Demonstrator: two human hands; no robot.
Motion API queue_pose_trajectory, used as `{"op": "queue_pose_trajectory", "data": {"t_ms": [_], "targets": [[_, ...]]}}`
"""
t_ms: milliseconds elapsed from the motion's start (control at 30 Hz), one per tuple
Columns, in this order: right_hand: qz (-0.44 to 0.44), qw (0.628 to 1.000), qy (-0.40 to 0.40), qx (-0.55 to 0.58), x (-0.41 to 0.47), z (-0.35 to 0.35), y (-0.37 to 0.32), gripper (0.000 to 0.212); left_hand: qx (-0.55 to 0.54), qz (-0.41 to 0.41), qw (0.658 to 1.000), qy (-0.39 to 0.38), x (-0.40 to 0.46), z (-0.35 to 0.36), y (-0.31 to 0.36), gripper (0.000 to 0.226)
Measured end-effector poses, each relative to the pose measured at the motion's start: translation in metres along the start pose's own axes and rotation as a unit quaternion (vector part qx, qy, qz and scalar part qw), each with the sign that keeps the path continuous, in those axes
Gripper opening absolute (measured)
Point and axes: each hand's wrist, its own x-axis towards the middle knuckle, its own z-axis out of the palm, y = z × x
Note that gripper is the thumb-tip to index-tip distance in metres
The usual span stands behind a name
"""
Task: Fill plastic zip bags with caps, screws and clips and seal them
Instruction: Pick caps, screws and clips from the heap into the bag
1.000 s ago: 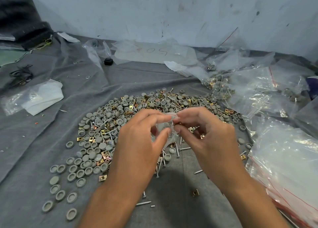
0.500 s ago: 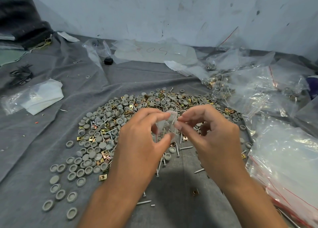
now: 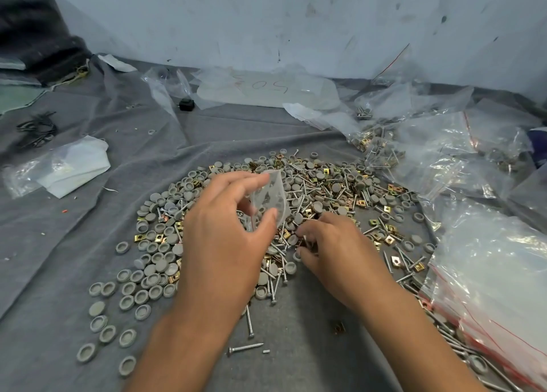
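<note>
A wide heap (image 3: 325,190) of grey round caps, silver screws and brass clips lies on the grey cloth in front of me. My left hand (image 3: 228,237) holds a small clear zip bag (image 3: 270,197) upright above the heap, pinched between thumb and fingers, its mouth facing up. My right hand (image 3: 331,252) is down on the heap just right of the bag, fingers curled into the loose parts. What its fingertips hold is hidden. Grey caps (image 3: 130,297) lie scattered at the lower left.
Large clear zip bags (image 3: 491,273) with red seal lines pile up at the right, some holding parts (image 3: 381,152). A sheet marked 50 (image 3: 266,88) lies by the wall. A folded plastic bag (image 3: 62,169) sits at the left; loose screws (image 3: 245,347) lie near me.
Both hands were pinching the small bag's mouth together. The right hand has let go and dropped to the heap; the left hand keeps the bag and has raised it slightly.
</note>
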Motion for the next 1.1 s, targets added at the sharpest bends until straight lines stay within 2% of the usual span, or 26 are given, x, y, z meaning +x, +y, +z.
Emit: {"op": "queue_pose_trajectory", "data": {"t_ms": [200,367,433,500,600,667,833,967,1100], "targets": [[0.013,0.998,-0.039,0.055,-0.001,-0.001,0.003,0.009,-0.001,-0.002,1.0,-0.006,0.0,0.001,0.0,0.045],[0.016,0.989,-0.033,0.142,0.001,-0.001,0.01,0.018,0.001,-0.001,1.0,-0.009,-0.001,0.001,0.001,0.045],[0.006,0.978,0.002,0.21,0.0,-0.008,0.008,0.02,0.011,0.001,1.0,-0.016,0.0,0.001,0.0,0.046],[-0.054,0.963,0.081,0.252,-0.001,-0.019,0.007,0.019,0.02,0.006,0.999,-0.025,-0.001,0.001,-0.001,0.048],[-0.145,0.942,0.191,0.234,-0.003,-0.03,0.004,0.019,0.028,0.006,0.999,-0.044,-0.002,0.002,-0.001,0.05],[-0.161,0.929,0.228,0.243,-0.005,-0.034,0.001,0.014,0.036,0.011,0.998,-0.053,-0.001,0.003,-0.001,0.051],[-0.174,0.898,0.267,0.302,-0.01,-0.037,-0.01,0.014,0.031,0.027,0.997,-0.07,-0.004,0.007,0.002,0.052],[-0.172,0.922,0.255,0.237,-0.008,-0.034,-0.015,0.017,0.029,0.031,0.997,-0.072,-0.005,0.008,0.001,0.05],[-0.142,0.918,0.275,0.248,-0.006,-0.031,-0.008,0.01,0.022,0.026,0.998,-0.062,-0.004,0.006,0.0,0.048]]}}
